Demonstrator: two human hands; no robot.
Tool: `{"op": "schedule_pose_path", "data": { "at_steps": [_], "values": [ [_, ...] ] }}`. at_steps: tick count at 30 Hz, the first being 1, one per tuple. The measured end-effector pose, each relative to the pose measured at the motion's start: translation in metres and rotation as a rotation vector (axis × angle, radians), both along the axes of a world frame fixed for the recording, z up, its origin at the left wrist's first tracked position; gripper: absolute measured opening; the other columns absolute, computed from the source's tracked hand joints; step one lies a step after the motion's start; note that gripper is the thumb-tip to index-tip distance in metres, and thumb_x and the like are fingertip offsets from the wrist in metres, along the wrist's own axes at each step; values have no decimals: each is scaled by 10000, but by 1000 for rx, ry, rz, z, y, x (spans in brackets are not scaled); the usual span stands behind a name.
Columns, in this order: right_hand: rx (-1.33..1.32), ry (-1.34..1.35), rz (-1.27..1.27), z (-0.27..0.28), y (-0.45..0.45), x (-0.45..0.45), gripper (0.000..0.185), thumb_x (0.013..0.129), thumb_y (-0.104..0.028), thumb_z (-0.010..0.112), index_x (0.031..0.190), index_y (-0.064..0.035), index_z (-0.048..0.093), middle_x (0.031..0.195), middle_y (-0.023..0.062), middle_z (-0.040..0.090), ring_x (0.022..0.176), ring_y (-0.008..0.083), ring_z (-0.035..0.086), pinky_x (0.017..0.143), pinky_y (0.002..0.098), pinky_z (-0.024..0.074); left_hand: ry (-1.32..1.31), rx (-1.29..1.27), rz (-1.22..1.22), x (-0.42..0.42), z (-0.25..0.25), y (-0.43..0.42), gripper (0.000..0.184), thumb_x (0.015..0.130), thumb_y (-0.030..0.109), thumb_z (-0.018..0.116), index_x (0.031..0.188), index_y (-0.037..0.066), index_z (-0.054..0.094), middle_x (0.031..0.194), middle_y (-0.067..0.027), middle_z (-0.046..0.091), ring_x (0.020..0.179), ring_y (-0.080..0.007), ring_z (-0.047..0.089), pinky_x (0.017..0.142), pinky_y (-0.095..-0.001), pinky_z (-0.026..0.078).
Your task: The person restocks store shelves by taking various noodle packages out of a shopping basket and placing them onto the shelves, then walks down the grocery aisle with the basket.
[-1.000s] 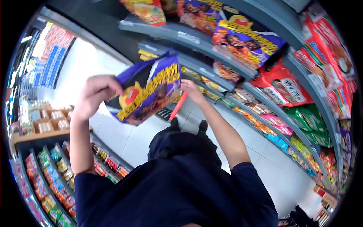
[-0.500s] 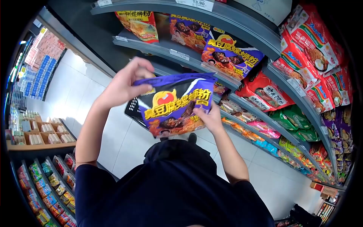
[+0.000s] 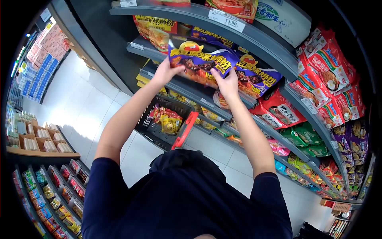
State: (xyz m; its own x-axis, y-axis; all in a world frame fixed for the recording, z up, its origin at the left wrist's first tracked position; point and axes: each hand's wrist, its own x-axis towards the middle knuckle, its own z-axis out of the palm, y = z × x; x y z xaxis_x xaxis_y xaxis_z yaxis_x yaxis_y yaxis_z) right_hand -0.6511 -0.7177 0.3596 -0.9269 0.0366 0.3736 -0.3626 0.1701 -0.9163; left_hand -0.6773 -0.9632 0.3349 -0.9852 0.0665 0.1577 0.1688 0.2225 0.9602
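Observation:
A purple and black bag of instant rice noodles [image 3: 199, 59] is held at the front of a shelf, tilted and slightly blurred. My left hand [image 3: 166, 73] grips its lower left corner, and my right hand [image 3: 227, 83] is closed around its lower right side with the thumb on the front. Behind and to the right, another purple noodle bag [image 3: 258, 76] of the same design stands on the shelf [image 3: 187, 85]. A red and yellow noodle bag [image 3: 156, 30] stands to the left.
Below my hands, a black shopping basket [image 3: 149, 131] with a red handle [image 3: 185, 130] holds several packets [image 3: 170, 122]. Red noodle multipacks [image 3: 326, 63] fill the right shelves. A wooden display [image 3: 41, 139] and snack racks [image 3: 51, 195] stand at left.
Both hands have carried the noodle bag up and away from my body to the shelf. The basket below, mostly covered before, now shows with its packets and red handle.

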Motion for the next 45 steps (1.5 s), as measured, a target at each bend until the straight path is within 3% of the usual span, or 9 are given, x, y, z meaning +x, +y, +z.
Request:
{"op": "schedule_pose_path", "data": {
  "at_steps": [4, 6, 9, 16, 21, 25, 33, 37, 45],
  "values": [
    [-87, 33, -39, 3, -12, -41, 390, 814, -137, 742, 1123, 19, 562, 1046, 97, 666, 924, 144, 615, 834, 280, 479, 321, -154, 64, -75, -5, -5, 517, 744, 185, 790, 1132, -28, 524, 983, -163, 655, 922, -296, 639, 843, -357, 489],
    [40, 68, -126, -1, -16, -54, 433, 813, -128, 707, 1167, 38, 519, 1064, 164, 651, 980, 254, 632, 875, 328, 473, 424, -383, 161, -103, -21, -1, 581, 731, 252, 797, 1153, -41, 526, 1101, -209, 629, 1031, -344, 602, 904, -391, 466],
    [342, -149, -326, 0, -25, -52, 467, 847, -96, 630, 1237, 60, 426, 1105, 259, 608, 1038, 392, 600, 898, 398, 462, 109, -272, 163, -132, -62, 4, 608, 766, 338, 768, 1189, -31, 534, 1137, -219, 631, 1057, -335, 609, 907, -386, 475],
    [381, -104, -416, -9, -44, -26, 510, 871, -80, 568, 1321, 79, 386, 1186, 275, 577, 1108, 371, 576, 953, 395, 442, 101, -310, 10, -134, -39, -7, 542, 824, 338, 729, 1174, -36, 552, 1020, -151, 681, 919, -217, 653, 826, -327, 493],
    [350, -29, -447, -5, -34, -41, 508, 890, -86, 531, 1365, 20, 385, 1242, 248, 563, 1147, 360, 559, 982, 395, 422, 71, -454, -80, -160, -18, -13, 584, 916, 502, 530, 1144, -33, 589, 1016, -198, 674, 972, -310, 636, 865, -354, 466],
    [233, 147, -382, 1, -29, -62, 532, 898, -23, 526, 1376, 73, 316, 1379, 280, 426, 1281, 349, 457, 1053, 374, 360, 96, -166, -59, -160, -6, -7, 539, 944, 475, 508, 1172, -9, 569, 1032, -189, 666, 988, -262, 618, 889, -321, 439],
    [-279, 156, -296, -15, -34, -79, 427, 892, 123, 478, 1301, 6, 448, 1283, 102, 470, 1109, 162, 511, 905, 266, 436, -223, 422, -135, -161, -13, -1, 379, 980, 340, 527, 1130, -1, 595, 1029, -45, 641, 911, -94, 545, 839, -246, 431],
    [-319, 133, -424, -16, -41, -86, 341, 903, 58, 543, 1238, 35, 490, 1228, 108, 554, 1134, 183, 523, 990, 303, 388, -98, 363, -149, -155, 0, -12, 322, 969, 301, 548, 1081, 2, 594, 954, -30, 623, 856, -77, 528, 796, -247, 434],
    [-545, 159, -594, 27, -58, -93, 163, 890, 55, 573, 1041, 1, 548, 1029, 57, 596, 910, 116, 545, 882, 268, 426, -69, 411, -244, -161, 24, -23, 295, 942, 295, 596, 1014, 10, 623, 846, -4, 607, 768, -74, 492, 717, -233, 417]
  ]
}}
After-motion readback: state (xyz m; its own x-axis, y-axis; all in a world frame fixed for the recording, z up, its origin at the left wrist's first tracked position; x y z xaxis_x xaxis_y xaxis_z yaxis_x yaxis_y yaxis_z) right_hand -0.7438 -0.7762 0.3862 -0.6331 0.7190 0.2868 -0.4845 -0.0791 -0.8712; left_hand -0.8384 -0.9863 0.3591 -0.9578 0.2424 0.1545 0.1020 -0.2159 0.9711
